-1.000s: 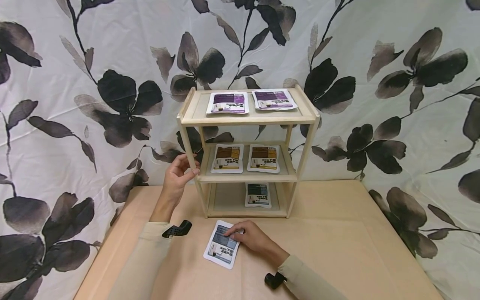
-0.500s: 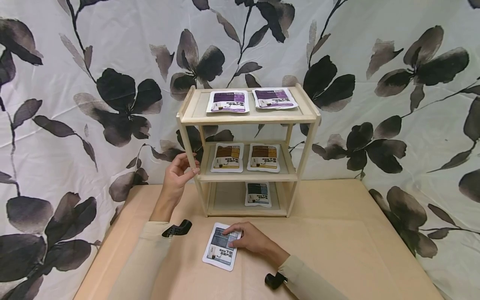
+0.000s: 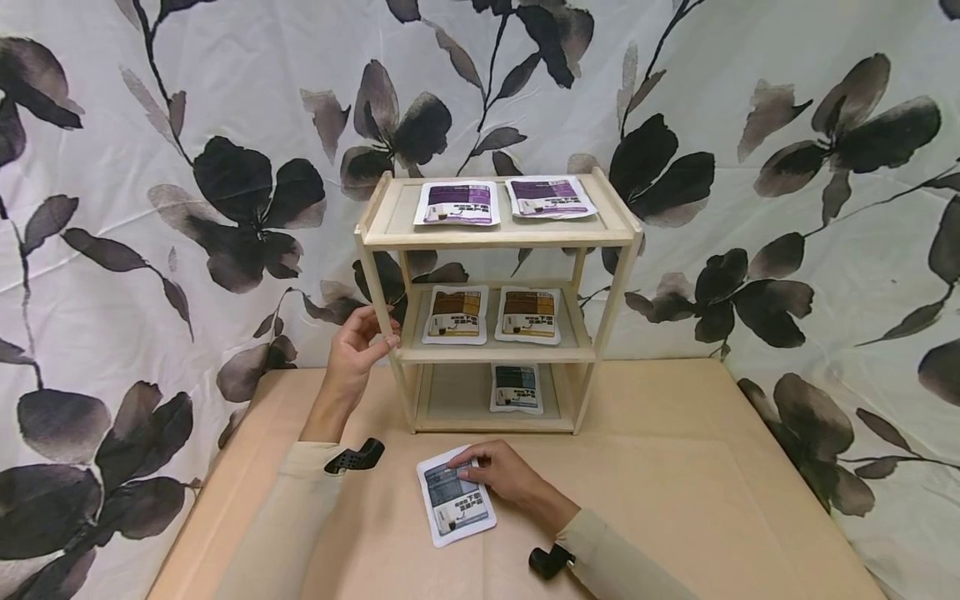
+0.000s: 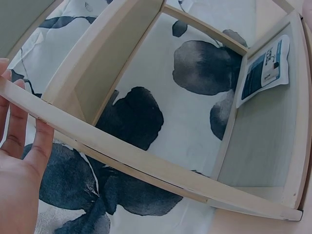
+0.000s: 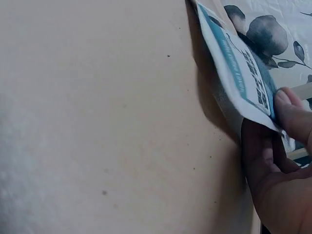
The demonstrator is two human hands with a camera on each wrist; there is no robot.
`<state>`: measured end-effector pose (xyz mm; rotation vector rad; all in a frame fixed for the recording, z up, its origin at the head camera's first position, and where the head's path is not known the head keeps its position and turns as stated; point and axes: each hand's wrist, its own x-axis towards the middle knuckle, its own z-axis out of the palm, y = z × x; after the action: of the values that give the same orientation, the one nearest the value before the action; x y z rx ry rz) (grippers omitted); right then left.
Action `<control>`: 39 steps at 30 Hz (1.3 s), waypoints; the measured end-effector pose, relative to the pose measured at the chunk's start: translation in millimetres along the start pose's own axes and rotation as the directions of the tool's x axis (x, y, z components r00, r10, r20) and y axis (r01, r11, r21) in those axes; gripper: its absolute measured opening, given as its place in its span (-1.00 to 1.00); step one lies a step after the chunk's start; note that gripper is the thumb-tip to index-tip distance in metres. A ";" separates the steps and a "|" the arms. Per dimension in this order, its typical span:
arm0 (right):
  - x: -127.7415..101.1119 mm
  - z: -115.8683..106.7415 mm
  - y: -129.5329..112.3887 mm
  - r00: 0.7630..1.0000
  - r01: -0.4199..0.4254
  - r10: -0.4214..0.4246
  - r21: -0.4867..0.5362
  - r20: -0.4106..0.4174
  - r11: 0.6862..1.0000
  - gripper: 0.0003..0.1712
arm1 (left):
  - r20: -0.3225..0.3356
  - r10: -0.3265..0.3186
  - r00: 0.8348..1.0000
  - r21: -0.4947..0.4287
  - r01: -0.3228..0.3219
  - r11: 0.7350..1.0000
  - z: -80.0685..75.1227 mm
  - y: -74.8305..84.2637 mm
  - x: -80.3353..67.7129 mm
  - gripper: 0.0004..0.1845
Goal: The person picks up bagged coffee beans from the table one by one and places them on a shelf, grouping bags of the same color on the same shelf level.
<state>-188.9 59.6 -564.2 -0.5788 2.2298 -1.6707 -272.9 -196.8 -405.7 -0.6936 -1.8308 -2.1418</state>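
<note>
A blue-and-white pouch lies on the tan table in front of a small wooden shelf. My right hand pinches the pouch's upper right corner. In the right wrist view that edge of the pouch is raised off the table, with a finger on top and the thumb beneath. My left hand holds the shelf's left front post at middle-shelf height; its fingers lie along the post. A matching blue pouch rests on the bottom shelf, at its right side.
Two brown pouches lie on the middle shelf and two purple ones on top. The bottom shelf's left half is bare. A flower-print curtain hangs right behind the shelf. The table stretches bare to the right.
My right hand has turned the blue pouch on the table: its lower end swung from left to right, and the near corner has come up. The left hand has stayed on the post.
</note>
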 end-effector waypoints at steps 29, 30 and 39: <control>-5.1 -15.6 -6.8 0.996 0.000 -0.002 0.017 0.087 1.000 -0.55 | -0.005 0.013 1.000 0.007 -0.013 1.000 0.4 0.2 -0.2 -0.52; -4.8 -16.8 -7.1 0.996 -0.009 0.006 0.035 0.090 0.999 -0.54 | -0.005 0.014 1.000 0.009 -0.014 1.000 0.3 0.1 0.0 -0.52; -1.5 -27.4 -11.8 0.994 -0.084 0.066 0.205 0.090 0.975 -0.49 | -0.009 0.009 1.000 0.016 -0.009 1.000 1.1 0.2 -1.3 -0.55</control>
<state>-198.6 80.5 -545.2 -0.4952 1.9629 -1.7792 -271.5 -195.9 -406.1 -0.6865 -1.8343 -2.1189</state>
